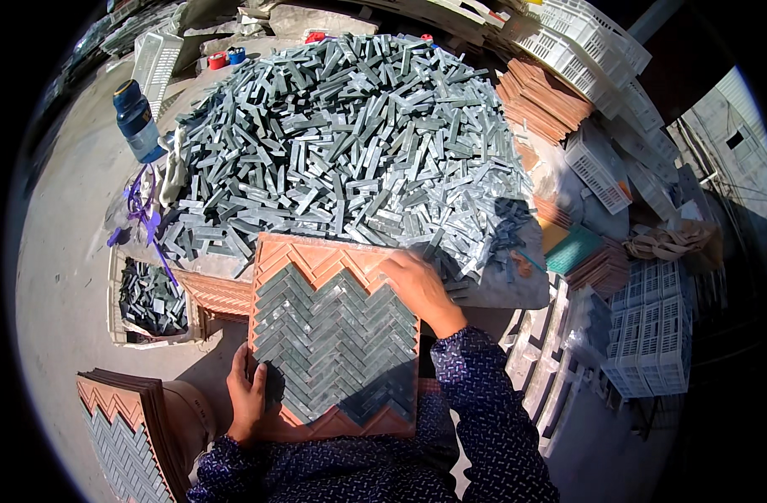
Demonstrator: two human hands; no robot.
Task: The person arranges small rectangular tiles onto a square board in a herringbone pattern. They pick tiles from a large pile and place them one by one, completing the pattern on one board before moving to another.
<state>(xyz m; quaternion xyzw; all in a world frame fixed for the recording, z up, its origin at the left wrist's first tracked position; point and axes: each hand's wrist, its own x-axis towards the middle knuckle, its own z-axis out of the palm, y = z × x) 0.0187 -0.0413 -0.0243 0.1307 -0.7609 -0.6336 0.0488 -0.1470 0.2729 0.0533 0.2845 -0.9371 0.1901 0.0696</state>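
Note:
A square orange mould tray (337,251) lies tilted across my lap, its zigzag rim showing along the top, bottom and sides. Dark grey-green stone strips (337,335) fill it in a herringbone pattern, with shadow over the lower right part. My left hand (247,394) is closed around the tray's lower left edge, thumb on the near face. At the upper right corner, my right hand (421,289) has its fingers bent together, fingertips touching the pattern's top edge. Whatever is between those fingertips is hidden.
Ahead rises a large heap of loose stone strips (341,151). A bottle (137,121) stands left of it, above a crate of strips (153,298). Filled moulds (127,427) stand stacked at lower left; orange moulds (543,101) and white crates (652,327) pile at right.

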